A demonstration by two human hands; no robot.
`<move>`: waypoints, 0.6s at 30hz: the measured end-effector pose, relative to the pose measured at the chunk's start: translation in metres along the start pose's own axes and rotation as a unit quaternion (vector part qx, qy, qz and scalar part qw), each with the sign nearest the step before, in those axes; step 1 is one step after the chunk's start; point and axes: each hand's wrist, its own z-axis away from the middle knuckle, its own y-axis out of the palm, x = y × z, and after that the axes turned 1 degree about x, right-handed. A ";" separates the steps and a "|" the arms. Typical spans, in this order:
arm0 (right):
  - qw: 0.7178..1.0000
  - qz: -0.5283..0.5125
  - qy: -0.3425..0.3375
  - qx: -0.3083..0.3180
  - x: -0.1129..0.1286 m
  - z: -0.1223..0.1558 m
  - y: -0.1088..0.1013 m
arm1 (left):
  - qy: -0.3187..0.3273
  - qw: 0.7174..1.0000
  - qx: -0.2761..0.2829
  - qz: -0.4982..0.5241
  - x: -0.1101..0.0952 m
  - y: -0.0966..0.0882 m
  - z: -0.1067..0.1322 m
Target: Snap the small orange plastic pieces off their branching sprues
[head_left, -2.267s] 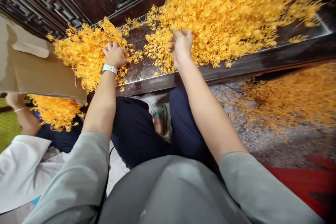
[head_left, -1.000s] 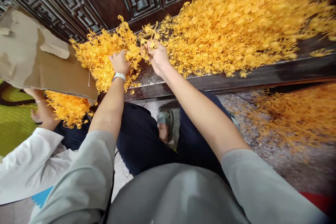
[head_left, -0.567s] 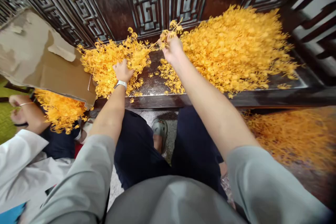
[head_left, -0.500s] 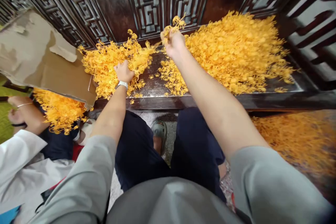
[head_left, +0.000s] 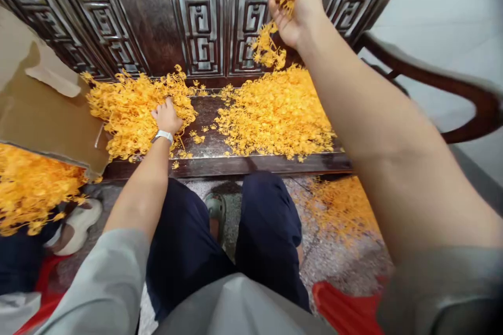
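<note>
Small orange plastic pieces with thin claw-like prongs lie tangled in a left heap [head_left: 129, 110] and a right heap [head_left: 275, 115] on a dark wooden bench [head_left: 212, 166]. My left hand [head_left: 168, 116], with a white band at its wrist, is at the right side of the left heap. Its fingers curl into the pieces, and the fingertips are partly hidden. Raised above the right heap, my right hand [head_left: 298, 10] is closed around a cluster of the orange pieces [head_left: 271, 47]. Part of the cluster dangles below the hand and part sticks out above it.
A torn cardboard box [head_left: 51, 110] stands at the left, with more orange pieces [head_left: 35, 183] below it. Behind the bench rises a carved wooden back [head_left: 200, 21]; a curved armrest [head_left: 471, 99] is at right. Orange pieces [head_left: 346, 204] and a red object [head_left: 346, 309] sit low at right.
My right hand has risen and moved right with the cluster, away from the left heap. My left hand stays in the left heap. The view has shifted, and the other person's arm is out of sight.
</note>
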 end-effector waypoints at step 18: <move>0.967 0.216 0.017 0.130 0.025 0.204 -0.041 | 0.250 0.817 -0.037 0.518 -0.192 -0.060 0.066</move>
